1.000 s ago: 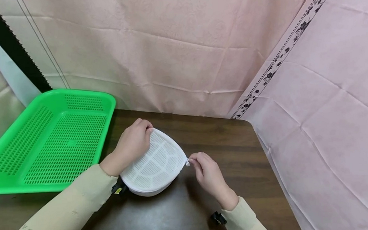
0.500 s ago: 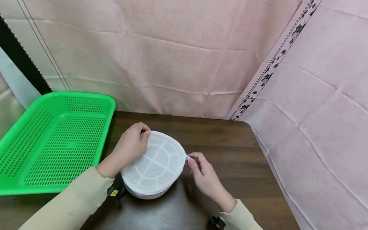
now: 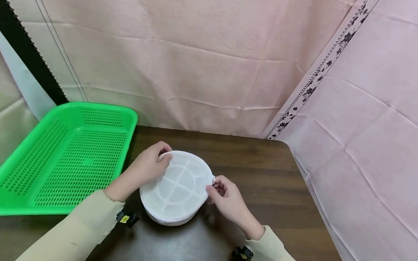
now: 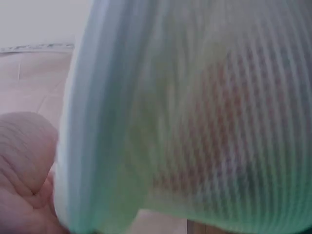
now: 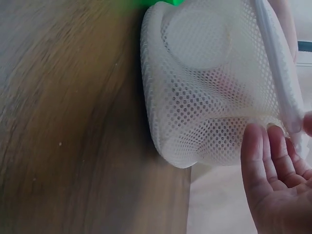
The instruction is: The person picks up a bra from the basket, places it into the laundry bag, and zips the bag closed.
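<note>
A round white mesh laundry bag (image 3: 178, 191) stands on the table, its flat top facing up. At its far left rim, my left hand (image 3: 149, 165) holds the edge, thumb on top and fingers mostly hidden behind. On the opposite side my right hand (image 3: 228, 197) holds the rim beside a small white tab (image 3: 214, 179), thumb against the edge. The right wrist view shows the netted side of the mesh bag (image 5: 195, 97) and a zip strip (image 5: 278, 63) along the rim, with my fingers (image 5: 253, 151) against the side. Blurred mesh (image 4: 234, 122) fills most of the left wrist view.
A large green plastic basket (image 3: 129, 138) with perforated walls stands left of the bag, near my left forearm. The brown wooden table (image 3: 256, 160) ends at a pale cloth backdrop (image 3: 204, 68) behind and at the right.
The bag's right corner was pulled to a point and has relaxed into a round outline. My right hand has shifted from the tab onto the rim. My left thumb now lies over the top edge.
</note>
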Demonstrator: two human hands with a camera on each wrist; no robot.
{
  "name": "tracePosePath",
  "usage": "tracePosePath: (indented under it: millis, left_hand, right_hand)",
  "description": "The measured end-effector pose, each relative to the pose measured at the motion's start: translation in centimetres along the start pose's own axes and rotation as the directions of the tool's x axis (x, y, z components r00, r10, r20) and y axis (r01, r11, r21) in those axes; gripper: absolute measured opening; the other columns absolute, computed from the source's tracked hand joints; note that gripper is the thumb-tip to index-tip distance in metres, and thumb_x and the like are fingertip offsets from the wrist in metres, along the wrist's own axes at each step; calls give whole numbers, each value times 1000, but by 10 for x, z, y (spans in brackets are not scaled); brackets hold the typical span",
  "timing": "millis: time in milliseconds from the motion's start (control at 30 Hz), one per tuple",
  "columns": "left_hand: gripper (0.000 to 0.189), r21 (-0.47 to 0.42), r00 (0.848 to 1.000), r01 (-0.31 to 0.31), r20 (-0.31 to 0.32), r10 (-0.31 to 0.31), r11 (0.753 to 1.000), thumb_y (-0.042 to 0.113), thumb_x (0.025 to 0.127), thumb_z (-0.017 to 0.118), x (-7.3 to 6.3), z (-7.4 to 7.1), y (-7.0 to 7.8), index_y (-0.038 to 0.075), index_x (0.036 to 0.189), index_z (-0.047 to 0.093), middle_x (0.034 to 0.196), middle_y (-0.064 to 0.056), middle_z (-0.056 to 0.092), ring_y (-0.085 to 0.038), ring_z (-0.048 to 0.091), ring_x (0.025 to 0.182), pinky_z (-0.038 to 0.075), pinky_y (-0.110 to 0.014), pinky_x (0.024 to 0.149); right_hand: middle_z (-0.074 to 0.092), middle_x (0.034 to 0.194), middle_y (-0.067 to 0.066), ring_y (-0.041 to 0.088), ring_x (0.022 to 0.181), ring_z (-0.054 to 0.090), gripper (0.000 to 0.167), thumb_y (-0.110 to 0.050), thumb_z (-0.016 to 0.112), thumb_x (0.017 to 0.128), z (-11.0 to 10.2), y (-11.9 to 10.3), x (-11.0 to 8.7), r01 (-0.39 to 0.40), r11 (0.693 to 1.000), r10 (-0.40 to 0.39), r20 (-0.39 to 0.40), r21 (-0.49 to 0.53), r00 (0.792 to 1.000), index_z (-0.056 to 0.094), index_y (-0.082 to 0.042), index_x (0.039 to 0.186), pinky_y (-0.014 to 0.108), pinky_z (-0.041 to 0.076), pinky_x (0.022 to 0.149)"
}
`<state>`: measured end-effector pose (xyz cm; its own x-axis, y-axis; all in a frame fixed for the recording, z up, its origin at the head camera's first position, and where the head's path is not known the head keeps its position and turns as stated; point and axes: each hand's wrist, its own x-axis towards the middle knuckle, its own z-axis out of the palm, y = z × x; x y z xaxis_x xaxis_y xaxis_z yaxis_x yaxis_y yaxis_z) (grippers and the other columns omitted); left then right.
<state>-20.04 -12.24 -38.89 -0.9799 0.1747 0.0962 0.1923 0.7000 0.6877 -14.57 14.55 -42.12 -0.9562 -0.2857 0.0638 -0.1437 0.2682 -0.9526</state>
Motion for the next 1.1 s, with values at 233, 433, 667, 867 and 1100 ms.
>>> tracePosePath:
  millis: [233,433,667,867,1100]
  left_hand:
    - [33,51,994,12,111,-17,999,42,97,56,-3,-10,-16,10,104,59,85,-6,57,-21,53,76,44,-35,66]
    - [24,28,991,-14,135,10,1000,30,97,59,-8,-17,-20,7,102,59,81,-6,54,-20,50,72,43,-33,62]
    - [19,2,992,-31,121,30,1000,24,98,58,-7,-15,-16,6,104,61,82,-5,56,-19,51,72,45,-33,63]
    - [16,-20,997,-65,38,66,998,20,98,59,2,-12,-5,6,104,59,87,-7,58,-21,53,76,46,-35,69]
    - [17,-73,996,-60,-75,54,996,17,99,55,21,0,7,5,111,57,100,-11,58,-25,55,86,49,-38,76]
  right_hand:
    - [61,83,11,41,69,62,6,-8,62,94,-2,17,4,25,1000,-24,-64,11,998,59,-3,95,48,55,63]
    - [61,81,12,17,64,61,4,0,60,93,-3,1,5,56,998,-58,-72,-22,996,58,3,95,36,56,62]
    - [61,81,13,16,64,59,4,0,60,92,-10,-8,7,23,999,-25,-69,-28,997,59,4,95,28,54,61]
    - [62,81,8,22,65,57,5,-8,64,92,-25,8,25,21,997,-30,-142,-69,989,63,-4,93,25,49,55]
    - [62,85,13,21,70,60,8,-5,61,93,-41,-4,44,57,996,-71,-228,-67,971,62,2,98,28,53,63]
